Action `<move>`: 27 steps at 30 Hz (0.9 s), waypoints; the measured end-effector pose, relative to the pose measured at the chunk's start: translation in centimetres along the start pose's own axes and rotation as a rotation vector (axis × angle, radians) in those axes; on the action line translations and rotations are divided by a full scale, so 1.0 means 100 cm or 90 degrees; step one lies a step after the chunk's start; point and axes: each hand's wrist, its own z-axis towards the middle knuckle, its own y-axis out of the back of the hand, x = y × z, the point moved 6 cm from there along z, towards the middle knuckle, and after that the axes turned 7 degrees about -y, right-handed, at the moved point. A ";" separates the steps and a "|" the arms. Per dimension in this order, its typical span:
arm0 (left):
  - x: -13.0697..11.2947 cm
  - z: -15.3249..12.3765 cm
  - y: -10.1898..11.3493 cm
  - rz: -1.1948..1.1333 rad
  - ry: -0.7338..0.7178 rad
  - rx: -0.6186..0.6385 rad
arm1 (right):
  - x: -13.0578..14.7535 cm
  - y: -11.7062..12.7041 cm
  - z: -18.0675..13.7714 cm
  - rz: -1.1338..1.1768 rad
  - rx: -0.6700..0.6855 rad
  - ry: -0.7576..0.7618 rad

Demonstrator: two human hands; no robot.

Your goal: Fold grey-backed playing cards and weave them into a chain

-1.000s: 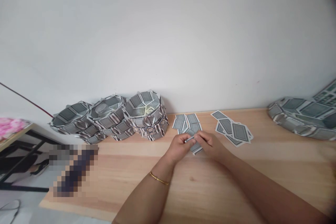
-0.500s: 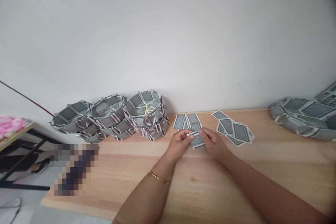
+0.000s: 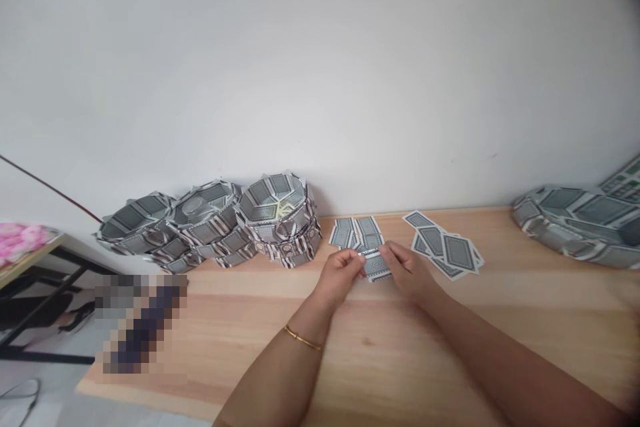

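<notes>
A grey patterned playing card (image 3: 376, 265) with a white border is held between my two hands, just above the table. My left hand (image 3: 341, 275) pinches its left edge between thumb and fingers. On the other side, my right hand (image 3: 404, 270) grips the right edge, thumb near the top. Whether there is one card or a few together I cannot tell. Behind my hands lies a small group of cards (image 3: 370, 230), partly overlapping. Right of my right hand is a loose pile of cards (image 3: 459, 252), backs up.
Stacked bowls made of folded cards (image 3: 280, 230) stand at the left against the wall. Another card-made basket (image 3: 575, 227) sits at the far right. The wooden table (image 3: 367, 360) ends at left, near a black-framed stand (image 3: 45, 280) with pink items on top.
The held card's back is turned slightly more level between my fingers, and its upper edge sits a little differently. Both hands have hardly moved; the cards on the table are unchanged.
</notes>
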 end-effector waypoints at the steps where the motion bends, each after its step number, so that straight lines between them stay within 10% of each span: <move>1: 0.000 0.000 0.000 0.005 0.002 0.003 | 0.000 -0.001 0.000 0.000 0.006 0.003; 18: -0.008 -0.005 -0.011 0.196 -0.078 0.165 | 0.002 -0.018 -0.003 -0.033 0.155 0.071; 27: -0.003 -0.001 -0.003 0.038 -0.062 0.044 | 0.002 -0.008 -0.003 0.054 0.080 0.054</move>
